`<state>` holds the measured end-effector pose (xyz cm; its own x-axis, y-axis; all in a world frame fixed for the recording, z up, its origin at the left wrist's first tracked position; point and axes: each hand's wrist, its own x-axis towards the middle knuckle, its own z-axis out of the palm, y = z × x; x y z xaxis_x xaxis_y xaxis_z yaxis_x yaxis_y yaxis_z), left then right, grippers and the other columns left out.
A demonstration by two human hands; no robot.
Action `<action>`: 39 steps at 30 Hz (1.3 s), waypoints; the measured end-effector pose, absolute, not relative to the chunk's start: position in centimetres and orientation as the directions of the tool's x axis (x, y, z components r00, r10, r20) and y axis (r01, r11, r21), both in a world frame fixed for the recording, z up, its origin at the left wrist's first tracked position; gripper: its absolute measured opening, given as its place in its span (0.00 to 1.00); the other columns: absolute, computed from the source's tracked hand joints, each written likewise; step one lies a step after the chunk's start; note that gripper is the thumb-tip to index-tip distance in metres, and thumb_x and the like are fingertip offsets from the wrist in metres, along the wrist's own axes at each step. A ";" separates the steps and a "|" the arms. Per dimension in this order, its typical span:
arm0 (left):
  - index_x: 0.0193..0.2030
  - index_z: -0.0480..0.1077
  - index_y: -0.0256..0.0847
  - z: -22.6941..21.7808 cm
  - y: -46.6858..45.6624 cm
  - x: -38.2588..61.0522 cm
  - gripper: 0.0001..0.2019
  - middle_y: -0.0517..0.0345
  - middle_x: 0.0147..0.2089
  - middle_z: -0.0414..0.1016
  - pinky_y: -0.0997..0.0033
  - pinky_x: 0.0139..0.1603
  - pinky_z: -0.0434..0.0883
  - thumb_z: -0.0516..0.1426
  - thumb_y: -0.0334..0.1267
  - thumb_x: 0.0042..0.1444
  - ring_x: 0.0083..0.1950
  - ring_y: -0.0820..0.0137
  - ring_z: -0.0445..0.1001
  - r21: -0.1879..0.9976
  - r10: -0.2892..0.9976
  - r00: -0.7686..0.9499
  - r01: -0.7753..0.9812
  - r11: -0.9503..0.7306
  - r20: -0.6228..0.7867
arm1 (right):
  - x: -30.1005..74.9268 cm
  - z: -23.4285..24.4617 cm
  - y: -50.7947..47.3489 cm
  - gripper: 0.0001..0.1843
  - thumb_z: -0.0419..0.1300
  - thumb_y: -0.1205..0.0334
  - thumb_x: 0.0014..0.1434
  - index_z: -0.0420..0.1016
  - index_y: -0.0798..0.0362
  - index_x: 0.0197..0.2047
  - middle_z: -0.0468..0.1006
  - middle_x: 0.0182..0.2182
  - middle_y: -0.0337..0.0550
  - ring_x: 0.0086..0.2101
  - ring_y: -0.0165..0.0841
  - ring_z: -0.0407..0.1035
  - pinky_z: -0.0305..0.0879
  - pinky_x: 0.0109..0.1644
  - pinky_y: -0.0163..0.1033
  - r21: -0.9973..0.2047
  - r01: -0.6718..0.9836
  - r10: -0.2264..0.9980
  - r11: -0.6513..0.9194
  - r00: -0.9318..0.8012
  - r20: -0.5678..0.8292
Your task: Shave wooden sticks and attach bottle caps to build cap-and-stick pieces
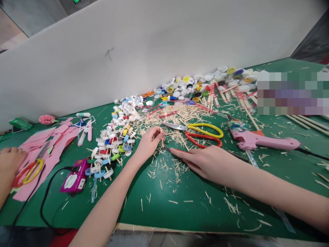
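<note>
— Pinching what, the left hand [148,143]?
— One short stick [161,133], centre frame, its length upright.
— Right hand [208,161]?
— Lying flat, fingers stretched leftward, holding nothing. Stick sits just up-left of its fingertips, scissors [187,130] beyond.

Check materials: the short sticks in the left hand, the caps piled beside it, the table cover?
The short sticks pinched in the left hand look pale, matte, splintery: probably wood or bamboo. The caps are glossy, moulded, white and coloured: likely plastic. The table cover is dull flat green; felt or a mat, cannot tell.
</note>
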<state>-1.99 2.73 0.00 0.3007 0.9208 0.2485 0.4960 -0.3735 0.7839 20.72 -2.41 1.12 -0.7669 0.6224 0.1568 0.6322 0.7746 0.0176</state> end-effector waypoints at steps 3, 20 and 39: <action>0.33 0.64 0.42 0.0 2.8 -2.0 0.13 0.59 0.30 0.71 0.69 0.39 0.63 0.51 0.48 0.64 0.36 0.68 0.68 0.783 0.924 0.293 0.503 -0.367 0.244 | 20.8 1.2 -2.4 0.25 0.47 0.64 0.65 0.62 0.47 0.65 0.76 0.26 0.38 0.19 0.26 0.64 0.40 0.21 0.37 -0.008 0.632 0.623 0.775 -0.761 0.183; 0.34 0.65 0.43 -0.1 2.7 -2.0 0.12 0.60 0.31 0.71 0.69 0.40 0.63 0.51 0.47 0.64 0.36 0.69 0.68 0.807 0.921 0.302 0.462 -0.366 0.245 | 21.8 -0.4 -0.8 0.25 0.43 0.53 0.70 0.60 0.46 0.66 0.75 0.41 0.48 0.36 0.36 0.73 0.68 0.34 0.38 -0.057 0.682 0.667 0.729 -0.689 0.285; 0.34 0.64 0.42 0.4 2.4 -1.9 0.12 0.61 0.30 0.70 0.70 0.40 0.62 0.51 0.46 0.64 0.34 0.70 0.67 0.814 0.931 0.288 0.470 -0.340 0.222 | 22.0 1.6 -1.0 0.22 0.44 0.57 0.68 0.66 0.48 0.61 0.75 0.40 0.47 0.34 0.34 0.73 0.69 0.37 0.39 -0.171 0.614 0.633 0.771 -0.707 0.315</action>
<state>-1.88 2.43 0.41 0.2880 0.9314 0.2225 0.4705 -0.3399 0.8143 22.05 -1.02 1.58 -0.7071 0.6331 0.3151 0.6137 0.7707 -0.1713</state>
